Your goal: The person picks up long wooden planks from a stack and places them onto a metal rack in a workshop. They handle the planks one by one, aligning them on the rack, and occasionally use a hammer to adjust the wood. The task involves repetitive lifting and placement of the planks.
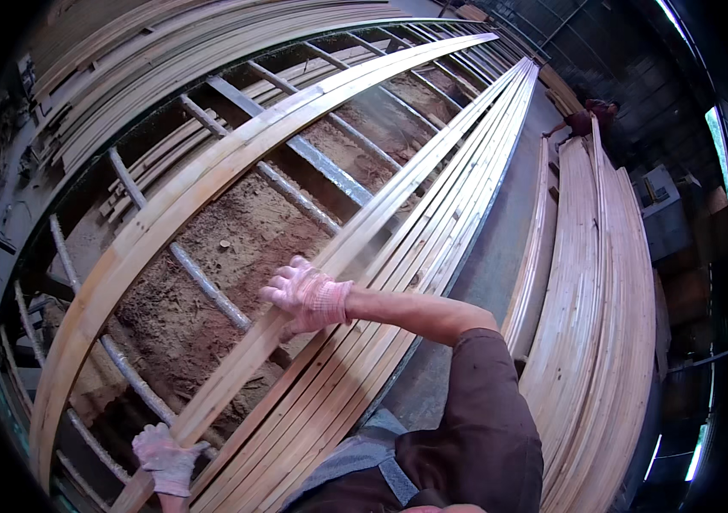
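A long pale wooden board (225, 369) slants from the lower left toward the far end of the rack. My left hand (165, 460), in a whitish-pink work glove, grips it close to its near end. Farther along, my right hand (304, 295) reaches across in a matching glove, its fingers curled over the board's left edge. To the right of this board lies a row of similar boards (330, 376), packed side by side. Two more boards (159, 209) lie together on the left, across the metal rollers (210, 286) of the rack.
Sawdust (210, 235) covers the ground beneath the rollers. Long timber stacks (150, 68) fill the far left. Right of a grey strip of floor (492, 248) stands another stack of boards (565, 316), with a co-worker (599, 111) bending at its far end. A grey box-shaped unit (663, 209) stands beyond.
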Demonstrator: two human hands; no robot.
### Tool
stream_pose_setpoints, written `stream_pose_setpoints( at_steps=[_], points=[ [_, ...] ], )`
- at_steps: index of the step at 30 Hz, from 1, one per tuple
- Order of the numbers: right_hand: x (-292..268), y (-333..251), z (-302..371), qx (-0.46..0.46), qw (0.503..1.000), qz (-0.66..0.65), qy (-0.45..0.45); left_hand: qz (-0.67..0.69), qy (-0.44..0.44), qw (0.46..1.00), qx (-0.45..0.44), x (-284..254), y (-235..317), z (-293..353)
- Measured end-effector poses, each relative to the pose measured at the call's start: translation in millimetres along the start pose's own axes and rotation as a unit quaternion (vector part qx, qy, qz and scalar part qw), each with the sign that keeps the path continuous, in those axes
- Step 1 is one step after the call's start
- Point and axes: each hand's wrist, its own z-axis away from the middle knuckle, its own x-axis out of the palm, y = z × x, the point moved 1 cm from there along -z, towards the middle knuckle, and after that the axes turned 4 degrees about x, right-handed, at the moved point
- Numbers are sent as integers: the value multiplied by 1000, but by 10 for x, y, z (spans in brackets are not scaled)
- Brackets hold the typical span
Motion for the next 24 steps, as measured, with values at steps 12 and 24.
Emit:
stream_pose_setpoints(
  at_steps=[12,24],
  points=[
    [698,-114,-98,27,997,40,-66,188,114,965,-143,456,-220,397],
    [527,-1095,-51,-33,999,11,1,220,265,926,-154,881,295,763]
  ],
)
